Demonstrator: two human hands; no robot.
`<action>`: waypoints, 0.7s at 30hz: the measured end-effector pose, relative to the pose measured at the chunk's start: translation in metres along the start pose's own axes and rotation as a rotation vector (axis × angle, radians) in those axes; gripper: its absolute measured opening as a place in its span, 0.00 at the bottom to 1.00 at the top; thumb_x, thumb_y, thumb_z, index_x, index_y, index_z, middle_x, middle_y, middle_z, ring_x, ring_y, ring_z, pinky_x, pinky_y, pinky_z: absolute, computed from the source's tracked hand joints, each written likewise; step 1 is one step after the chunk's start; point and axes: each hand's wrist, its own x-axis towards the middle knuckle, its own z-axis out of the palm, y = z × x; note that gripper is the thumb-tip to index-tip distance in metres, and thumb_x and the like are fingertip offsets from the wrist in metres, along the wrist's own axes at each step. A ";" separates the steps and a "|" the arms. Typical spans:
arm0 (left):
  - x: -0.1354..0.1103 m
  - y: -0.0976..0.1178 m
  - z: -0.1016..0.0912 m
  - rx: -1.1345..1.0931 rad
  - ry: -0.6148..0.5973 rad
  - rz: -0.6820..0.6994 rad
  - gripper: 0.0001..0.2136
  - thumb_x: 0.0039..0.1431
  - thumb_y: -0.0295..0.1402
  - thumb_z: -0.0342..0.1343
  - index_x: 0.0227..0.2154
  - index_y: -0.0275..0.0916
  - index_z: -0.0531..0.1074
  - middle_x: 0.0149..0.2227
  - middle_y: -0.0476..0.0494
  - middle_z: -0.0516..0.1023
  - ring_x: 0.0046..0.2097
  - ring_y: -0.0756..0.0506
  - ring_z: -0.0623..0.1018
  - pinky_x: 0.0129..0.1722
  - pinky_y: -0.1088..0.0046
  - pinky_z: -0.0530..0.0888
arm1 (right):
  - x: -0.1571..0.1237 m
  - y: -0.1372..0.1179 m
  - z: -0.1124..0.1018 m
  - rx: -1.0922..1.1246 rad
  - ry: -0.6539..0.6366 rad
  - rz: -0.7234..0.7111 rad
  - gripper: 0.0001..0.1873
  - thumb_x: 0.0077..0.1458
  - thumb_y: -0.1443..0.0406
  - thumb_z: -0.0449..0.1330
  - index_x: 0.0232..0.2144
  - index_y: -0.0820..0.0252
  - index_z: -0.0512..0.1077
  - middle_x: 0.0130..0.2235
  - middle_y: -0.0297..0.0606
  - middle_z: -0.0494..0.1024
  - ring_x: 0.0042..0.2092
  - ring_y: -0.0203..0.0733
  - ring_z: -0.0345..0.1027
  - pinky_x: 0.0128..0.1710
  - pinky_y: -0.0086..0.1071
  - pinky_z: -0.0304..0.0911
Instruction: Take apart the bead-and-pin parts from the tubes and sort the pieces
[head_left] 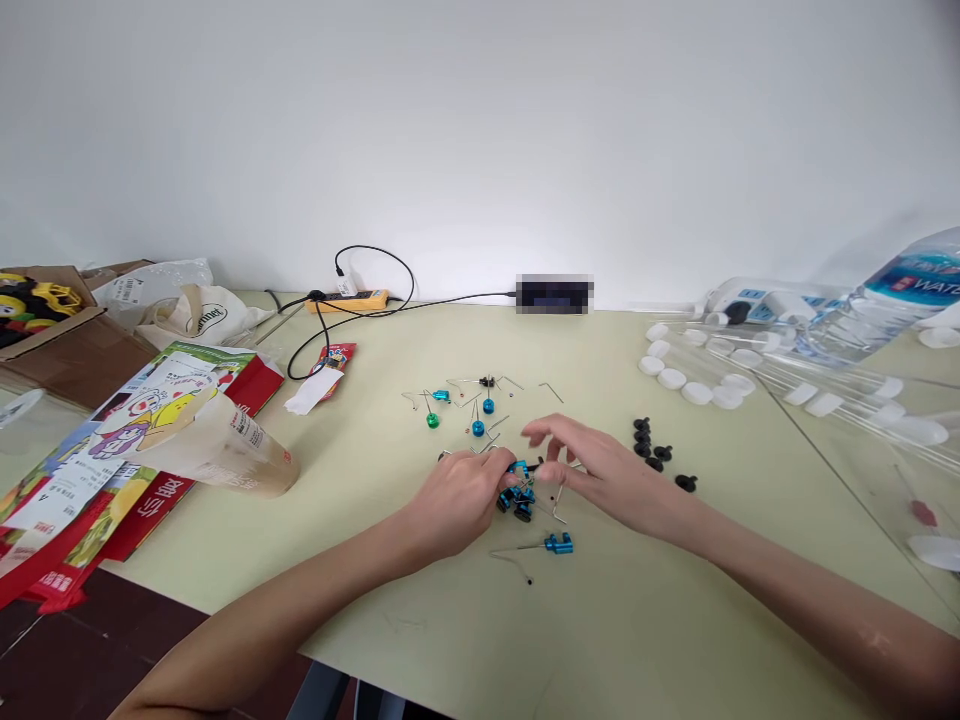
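My left hand (pixel 465 490) is closed, its thumb and fingertips on a small blue metal part (pixel 519 467). Just right of that part, my right hand (pixel 589 460) has its fingers apart and bent, with nothing visible between them. Below the fingertips lies a cluster of blue metal pieces with black ends (pixel 517 503). Nearer the front edge rests a blue metal fitting (pixel 559 543) with a thin wire. Beyond my hands are a green knob (pixel 432 421), a blue knob (pixel 478 428) and several bent hex keys (pixel 551 391).
Several black suction-cup-like pieces (pixel 663 454) lie to the right. Behind them are clear tubes with white caps (pixel 697 392) and a water bottle (pixel 877 300). A drink cup (pixel 240 450) stands at left by a colourful bag (pixel 172 490); a power strip (pixel 352 301) sits by the wall.
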 end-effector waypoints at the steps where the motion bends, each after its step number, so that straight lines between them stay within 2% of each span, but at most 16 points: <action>1: 0.000 0.000 0.000 0.011 0.005 0.003 0.13 0.67 0.33 0.32 0.34 0.38 0.60 0.23 0.49 0.68 0.23 0.49 0.64 0.24 0.74 0.56 | 0.000 0.001 0.001 -0.018 -0.021 0.003 0.17 0.61 0.51 0.47 0.40 0.54 0.67 0.38 0.36 0.72 0.38 0.41 0.65 0.37 0.35 0.60; 3: 0.000 0.001 0.000 0.033 0.015 0.004 0.13 0.67 0.33 0.32 0.33 0.38 0.61 0.22 0.49 0.67 0.23 0.49 0.64 0.24 0.74 0.56 | 0.000 0.002 0.002 -0.042 -0.068 -0.009 0.21 0.63 0.53 0.42 0.30 0.56 0.67 0.30 0.34 0.71 0.33 0.40 0.64 0.35 0.35 0.59; 4: 0.000 0.001 0.000 0.038 0.017 0.004 0.13 0.67 0.33 0.32 0.33 0.37 0.61 0.22 0.49 0.67 0.23 0.49 0.64 0.24 0.74 0.56 | 0.000 0.002 0.002 -0.036 -0.072 -0.018 0.19 0.63 0.54 0.43 0.30 0.56 0.67 0.31 0.34 0.71 0.33 0.40 0.64 0.34 0.35 0.59; 6: 0.000 -0.001 0.000 0.037 0.019 0.006 0.13 0.67 0.32 0.32 0.33 0.37 0.60 0.22 0.49 0.67 0.23 0.49 0.64 0.24 0.74 0.57 | -0.002 0.001 0.000 -0.011 -0.040 -0.025 0.13 0.58 0.53 0.52 0.42 0.51 0.66 0.40 0.35 0.71 0.39 0.42 0.65 0.36 0.34 0.61; 8: 0.000 -0.002 0.001 0.027 0.020 0.010 0.12 0.67 0.31 0.33 0.34 0.37 0.60 0.23 0.49 0.68 0.24 0.49 0.65 0.25 0.74 0.57 | -0.002 0.000 -0.002 0.007 0.012 -0.011 0.30 0.51 0.52 0.60 0.55 0.44 0.58 0.50 0.37 0.67 0.45 0.44 0.64 0.39 0.35 0.62; 9: 0.000 -0.002 0.001 0.025 0.020 0.010 0.11 0.67 0.31 0.33 0.35 0.37 0.60 0.24 0.49 0.68 0.24 0.49 0.65 0.25 0.74 0.57 | -0.002 0.000 -0.003 0.013 0.033 0.003 0.33 0.50 0.50 0.60 0.57 0.44 0.55 0.51 0.38 0.66 0.46 0.45 0.63 0.40 0.36 0.62; 10: 0.000 -0.002 0.002 0.027 0.021 0.010 0.11 0.67 0.31 0.33 0.35 0.37 0.60 0.24 0.49 0.68 0.24 0.49 0.65 0.25 0.74 0.58 | -0.002 -0.001 -0.003 0.015 0.046 0.019 0.30 0.51 0.49 0.58 0.55 0.45 0.58 0.50 0.39 0.67 0.45 0.45 0.64 0.39 0.36 0.62; 12: -0.001 -0.001 0.003 0.031 0.025 0.007 0.12 0.67 0.32 0.32 0.34 0.37 0.60 0.23 0.49 0.67 0.23 0.49 0.64 0.25 0.74 0.57 | -0.001 -0.001 -0.001 0.019 0.027 0.027 0.20 0.58 0.48 0.48 0.44 0.53 0.67 0.41 0.38 0.72 0.39 0.42 0.66 0.37 0.35 0.61; 14: -0.002 0.001 0.003 0.017 0.029 0.005 0.13 0.67 0.33 0.32 0.33 0.38 0.60 0.23 0.49 0.65 0.24 0.49 0.63 0.25 0.74 0.56 | 0.000 -0.002 0.002 0.017 -0.034 -0.005 0.24 0.63 0.51 0.40 0.29 0.57 0.67 0.31 0.36 0.73 0.33 0.39 0.66 0.34 0.34 0.59; 15: -0.002 0.001 0.002 -0.013 0.026 -0.001 0.14 0.67 0.34 0.31 0.33 0.38 0.60 0.22 0.50 0.64 0.23 0.49 0.62 0.25 0.73 0.56 | 0.000 -0.003 0.003 0.007 -0.059 -0.024 0.25 0.64 0.53 0.39 0.26 0.58 0.65 0.27 0.34 0.72 0.30 0.38 0.65 0.32 0.33 0.58; 18: 0.000 0.002 -0.003 -0.261 -0.031 -0.050 0.14 0.67 0.37 0.33 0.30 0.38 0.58 0.22 0.51 0.60 0.24 0.51 0.58 0.25 0.73 0.55 | -0.002 -0.007 0.006 -0.087 -0.033 -0.091 0.18 0.65 0.57 0.42 0.28 0.57 0.65 0.27 0.32 0.71 0.28 0.36 0.62 0.28 0.31 0.56; 21: 0.004 -0.003 -0.012 -0.827 -0.206 -0.126 0.15 0.64 0.41 0.38 0.26 0.38 0.57 0.23 0.52 0.57 0.24 0.53 0.56 0.25 0.75 0.55 | -0.006 -0.011 0.006 -0.284 0.034 -0.260 0.13 0.64 0.64 0.43 0.33 0.56 0.66 0.34 0.36 0.71 0.32 0.38 0.63 0.29 0.32 0.57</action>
